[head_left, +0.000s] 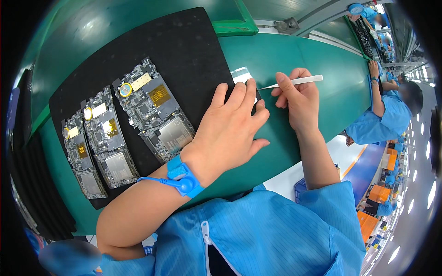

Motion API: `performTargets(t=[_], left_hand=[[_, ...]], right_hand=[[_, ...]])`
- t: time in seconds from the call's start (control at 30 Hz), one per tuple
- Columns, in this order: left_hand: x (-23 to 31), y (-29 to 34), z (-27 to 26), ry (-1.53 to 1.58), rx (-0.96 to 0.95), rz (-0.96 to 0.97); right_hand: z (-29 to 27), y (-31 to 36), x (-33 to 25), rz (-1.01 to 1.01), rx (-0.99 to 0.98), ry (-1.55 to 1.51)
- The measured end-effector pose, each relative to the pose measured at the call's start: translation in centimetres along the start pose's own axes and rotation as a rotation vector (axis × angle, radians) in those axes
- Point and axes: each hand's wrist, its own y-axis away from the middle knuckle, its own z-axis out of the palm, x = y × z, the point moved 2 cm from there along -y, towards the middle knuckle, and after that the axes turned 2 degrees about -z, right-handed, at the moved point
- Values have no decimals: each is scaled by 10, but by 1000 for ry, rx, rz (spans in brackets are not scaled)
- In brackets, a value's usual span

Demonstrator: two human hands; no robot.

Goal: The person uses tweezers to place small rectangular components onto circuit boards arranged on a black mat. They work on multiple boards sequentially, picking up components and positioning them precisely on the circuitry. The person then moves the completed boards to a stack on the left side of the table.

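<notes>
My left hand (232,126) lies across the right edge of a black mat (184,43), its fingers stretched out over a small white sheet (241,75) with a clear strip at its far end. Part of the sheet is hidden under those fingers. Pinched in my right hand (300,99) is a pair of pale tweezers (308,79), tips pointing left at the sheet's right side, close to my left fingertips. On the mat, a circuit board (159,99) lies left of my left hand. Farther left are a second board (109,133) and a third board (83,154).
A blue wrist strap (185,181) with a cord circles my left wrist. The mat lies on a green tabletop (294,53). Stacked black trays (34,179) stand at the left, a blue basket (300,187) below right. A co-worker (391,108) in blue sits at the right.
</notes>
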Motion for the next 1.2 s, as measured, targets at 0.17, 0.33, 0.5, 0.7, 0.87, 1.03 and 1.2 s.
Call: performTargets(t=[0.17,0.33,0.5,0.7,0.87,1.03,1.2], left_hand=[[0,-1,-1,9,15,4],[4,8,-11,23,62,2],[20,76,-90,-9,90,-188],[-25,193,-127,-395,-29,-353],[-37,193,-112,-376,124,-199],[-26,180,-88,-128,227,-150],[-31,189,-89,-158,228,-214]], right_hand=[[-2,2,1,-34,11,-53],[-2,12,-2,-179,42,-224],[31,40,-28,-179,61,-376],[119,75,-46,-9,-88,-527],[182,86,-51,98,-268,-534],[201,91,-44,79,-285,-447],[194,92,-44,24,-257,-264]])
